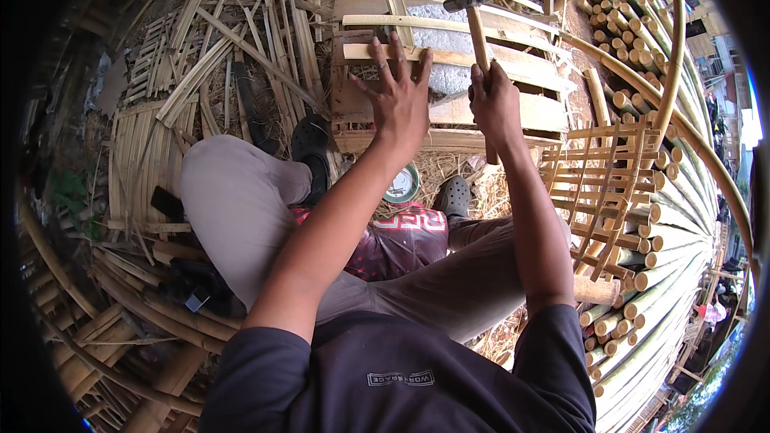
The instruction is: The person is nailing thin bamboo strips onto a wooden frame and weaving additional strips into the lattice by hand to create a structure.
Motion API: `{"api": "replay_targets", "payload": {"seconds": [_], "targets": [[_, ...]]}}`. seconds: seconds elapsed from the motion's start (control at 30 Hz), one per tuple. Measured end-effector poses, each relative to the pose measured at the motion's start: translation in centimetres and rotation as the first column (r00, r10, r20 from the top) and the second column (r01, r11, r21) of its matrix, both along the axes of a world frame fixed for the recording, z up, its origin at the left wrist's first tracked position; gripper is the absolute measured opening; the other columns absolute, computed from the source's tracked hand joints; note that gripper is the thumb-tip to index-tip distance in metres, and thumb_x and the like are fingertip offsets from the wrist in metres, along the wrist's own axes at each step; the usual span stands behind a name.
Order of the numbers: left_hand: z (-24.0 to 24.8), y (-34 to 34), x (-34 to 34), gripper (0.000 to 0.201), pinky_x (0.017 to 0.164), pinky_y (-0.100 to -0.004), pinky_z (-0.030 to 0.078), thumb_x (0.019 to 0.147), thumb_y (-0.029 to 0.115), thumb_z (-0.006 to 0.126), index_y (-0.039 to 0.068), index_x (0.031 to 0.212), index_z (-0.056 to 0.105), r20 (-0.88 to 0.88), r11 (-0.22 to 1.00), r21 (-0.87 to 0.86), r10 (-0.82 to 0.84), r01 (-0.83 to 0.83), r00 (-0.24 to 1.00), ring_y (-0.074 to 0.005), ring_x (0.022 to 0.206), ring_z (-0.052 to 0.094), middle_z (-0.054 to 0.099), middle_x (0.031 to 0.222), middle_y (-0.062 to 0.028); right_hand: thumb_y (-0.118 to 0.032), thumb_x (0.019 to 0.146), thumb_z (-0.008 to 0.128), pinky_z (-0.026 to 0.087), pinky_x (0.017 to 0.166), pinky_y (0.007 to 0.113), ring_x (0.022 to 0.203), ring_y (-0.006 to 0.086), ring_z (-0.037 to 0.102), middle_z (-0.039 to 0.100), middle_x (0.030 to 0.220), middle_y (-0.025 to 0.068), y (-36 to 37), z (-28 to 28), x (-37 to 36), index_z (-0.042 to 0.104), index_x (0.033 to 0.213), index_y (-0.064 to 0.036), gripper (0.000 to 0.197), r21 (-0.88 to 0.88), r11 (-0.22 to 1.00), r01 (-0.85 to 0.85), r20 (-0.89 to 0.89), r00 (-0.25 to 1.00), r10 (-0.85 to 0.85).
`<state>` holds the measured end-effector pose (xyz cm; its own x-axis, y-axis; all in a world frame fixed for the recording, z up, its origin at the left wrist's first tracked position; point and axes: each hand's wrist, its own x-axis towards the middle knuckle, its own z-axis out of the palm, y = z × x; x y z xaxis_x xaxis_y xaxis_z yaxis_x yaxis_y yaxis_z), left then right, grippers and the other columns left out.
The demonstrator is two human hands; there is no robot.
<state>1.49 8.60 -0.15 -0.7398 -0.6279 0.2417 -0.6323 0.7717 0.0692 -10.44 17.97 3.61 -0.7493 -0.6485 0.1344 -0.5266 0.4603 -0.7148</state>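
Slats: several, pale, thin, side by side ahead of the person, over the bench. Long axis left to right, square to the body, bowed to the eye by the lens.

Bench: low, wooden, below the slats; front edge toward the person's feet.

Slab: grey, rough, showing through gaps between slats, right of the left hand.

Hammer: handle upright in view, across the line of the slats; head at the far end, over the far slats. Contact with them: cannot tell.

Left hand: back up, fingers spread, pointing away from the body; fingertips at the near slat, toward its left end. Pressing or only hovering: cannot tell. This is the hand nearer that end. Arm slants forward and rightward.

Right hand: fist closed round the hammer's handle, partway along; right of the left hand, well apart. Arm reaches forward, leaning slightly left.
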Motion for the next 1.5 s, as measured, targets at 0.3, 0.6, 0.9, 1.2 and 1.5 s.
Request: {"api": "replay_targets", "payload": {"seconds": [0.3, 0.6, 0.9, 1.2, 1.5], "targets": [[-0.8, -0.3, -0.2, 0.097, 0.097, -0.0863, 0.007, 0.077, 0.036, 0.076, 0.025, 0.156, 0.02, 0.02, 0.999, -0.036, -0.002, 0.003, 1.0, -0.0551, 0.144, -0.002, 0.003, 0.159, -0.0282, -0.026, 0.101, 0.054, 0.042, 0.048, 0.037, 0.048, 0.0198, 0.052, 0.057, 0.058, 0.0111, 0.7, -0.7, -0.9, 0.052, 0.084, 0.001, 0.032, -0.022, 0.999, -0.031, -0.096, 0.995, 0.028], [2.6, -1.4, 1.0, 0.083, 0.103, -0.0813, 0.006, 0.089, 0.047, 0.062, 0.019, 0.156, 0.022, -0.112, 0.992, -0.028, -0.128, 0.126, 0.985, -0.0493, 0.146, 0.009, 0.02, 0.157, -0.0263, -0.029, 0.102, 0.054, 0.044, 0.049, 0.037, 0.049, 0.0194, 0.056, 0.058, 0.059, 0.0114, 1.3, -0.6, -1.1, 0.052, 0.083, 0.0009, 0.035, -0.048, 0.998, -0.033, -0.108, 0.994, 0.028], [6.0, -13.2, -3.2, 0.041, 0.097, -0.0589, 0.041, 0.096, 0.032, 0.053, 0.001, 0.122, 0.06, -0.128, 0.982, -0.033, -0.189, 0.186, 0.974, -0.0383, 0.122, 0.05, 0.058, 0.127, -0.0205, -0.024, 0.1, 0.053, 0.044, 0.055, 0.049, 0.059, 0.043, 0.061, 0.06, 0.064, 0.0256, 1.6, 1.8, -1.1, 0.051, 0.083, 0.0044, 0.033, -0.044, 0.999, 0.013, 0.012, 1.0, -0.012], [4.1, -13.8, -6.2, 0.057, 0.097, -0.0625, 0.041, 0.1, 0.05, 0.039, 0.0, 0.122, 0.057, 0.1, 0.962, 0.257, -0.12, 0.091, 0.988, -0.0429, 0.11, 0.061, 0.066, 0.11, -0.0252, -0.025, 0.101, 0.054, 0.043, 0.051, 0.043, 0.051, 0.0324, 0.059, 0.058, 0.06, 0.02, 1.1, 1.4, -1.9, 0.05, 0.08, 0.0036, 0.036, -0.022, 0.999, 0.023, 0.076, 0.997, -0.021], [0.9, -14.9, -5.7, 0.057, 0.082, -0.0544, 0.052, 0.097, 0.049, 0.046, -0.004, 0.113, 0.059, -0.125, 0.972, 0.235, 0.013, 0.017, 0.992, -0.0449, 0.092, 0.067, 0.068, 0.095, -0.0276, -0.025, 0.1, 0.054, 0.044, 0.053, 0.044, 0.053, 0.0317, 0.058, 0.058, 0.061, 0.0199, 0.1, 1.5, -1.3, 0.05, 0.081, 0.0035, 0.035, -0.028, 1.0, 0.011, 0.133, 0.991, -0.007]]}}
